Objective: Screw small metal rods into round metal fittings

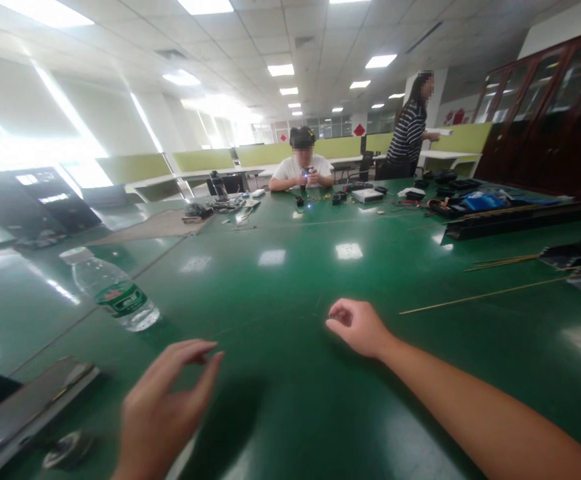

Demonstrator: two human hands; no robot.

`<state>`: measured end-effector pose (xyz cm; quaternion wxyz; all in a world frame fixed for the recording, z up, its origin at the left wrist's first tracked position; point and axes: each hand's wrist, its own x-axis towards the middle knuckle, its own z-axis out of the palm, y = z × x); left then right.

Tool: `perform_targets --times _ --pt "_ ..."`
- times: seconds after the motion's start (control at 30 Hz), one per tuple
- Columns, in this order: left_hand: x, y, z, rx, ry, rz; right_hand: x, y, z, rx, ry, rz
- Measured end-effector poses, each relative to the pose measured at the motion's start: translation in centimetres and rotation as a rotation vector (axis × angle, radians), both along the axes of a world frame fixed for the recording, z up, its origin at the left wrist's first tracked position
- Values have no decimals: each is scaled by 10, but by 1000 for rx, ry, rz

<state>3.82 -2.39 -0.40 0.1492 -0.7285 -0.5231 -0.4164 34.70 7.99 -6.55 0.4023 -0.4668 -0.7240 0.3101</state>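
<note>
My left hand [168,400] hovers over the near left part of the green table [270,313]. Its thumb and forefinger are apart, and I see nothing held between them. Beyond it stands a clear plastic water bottle [120,297] with a green label and white cap, looking tilted in this wide view. Farther to the right, my right hand [358,327] is curled low over the tabletop. Something small and dark shows inside its fingers, too hidden to name.
Thin brass-coloured rods [480,295] and black metal profiles [520,220] lie at the right. A grey metal bar [45,407] and a blurred round metal piece [68,450] sit near left. Across the table a seated person [300,167] handles a small device; another person [408,137] stands behind.
</note>
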Motion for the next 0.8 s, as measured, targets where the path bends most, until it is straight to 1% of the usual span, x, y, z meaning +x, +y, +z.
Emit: perform_targets --times 0.1,0.13,0.2,0.27,0.33,0.4,0.5,0.63,0.73,0.8 --pt "60 32 -12 -155 122 -282 1 1 -2 -22 13 25" --pt "79 42 -16 -171 177 -334 2 1 -4 -23 23 40" --pt "111 60 -23 -203 311 -398 2 1 -6 -14 60 82" --pt "132 74 -28 -214 427 -460 2 2 -7 6 105 136" --pt "143 83 -32 -230 507 -515 3 2 -8 26 125 173" --pt "146 87 -34 -250 535 -550 3 2 -7 33 111 181" --pt "146 88 -34 -269 500 -578 1 2 -6 18 98 177" --pt "139 85 -32 -289 500 -559 -1 -1 -5 -3 130 218" --pt "119 78 -28 -280 453 -525 -1 -4 -3 -53 139 262" --pt "93 67 -22 -233 355 -465 0 -5 -1 -76 128 253"
